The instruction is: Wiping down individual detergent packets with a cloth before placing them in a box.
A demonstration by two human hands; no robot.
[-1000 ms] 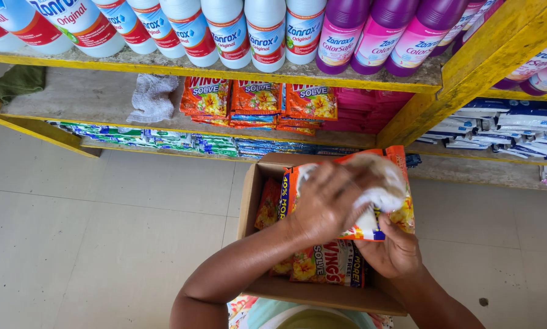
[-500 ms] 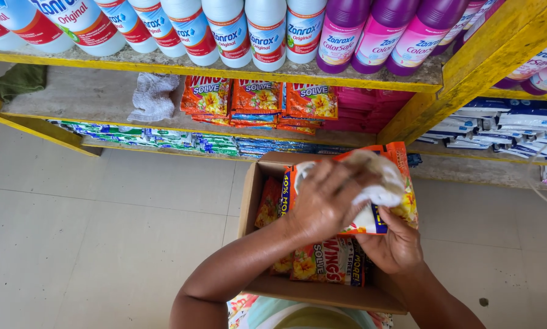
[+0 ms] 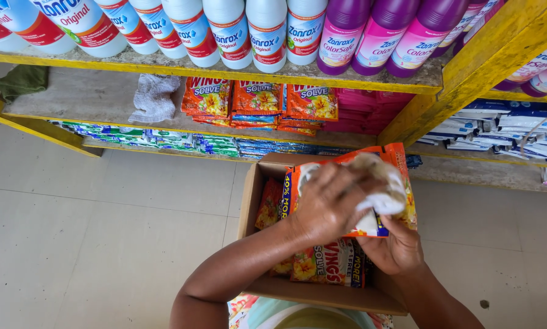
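Observation:
My left hand (image 3: 328, 204) presses a bunched white cloth (image 3: 384, 192) against an orange detergent packet (image 3: 293, 186), fingers curled over the cloth. From below, my right hand (image 3: 396, 247) grips the same packet at its lower edge. Both hands hover over an open cardboard box (image 3: 249, 198) on the floor. Several more orange packets (image 3: 328, 268) of the same kind lie inside the box, partly hidden by my hands.
Yellow-framed shelves (image 3: 468, 79) stand just beyond the box. White bottles (image 3: 224, 30) and purple bottles (image 3: 377, 36) line the upper shelf. Stacked orange packets (image 3: 258, 97), a grey rag (image 3: 154, 97) and a green cloth (image 3: 23, 82) sit lower. Pale tiled floor (image 3: 103, 231) spreads left.
My left hand has shifted the cloth slightly across the packet's face. The right hand keeps the same grip over the box.

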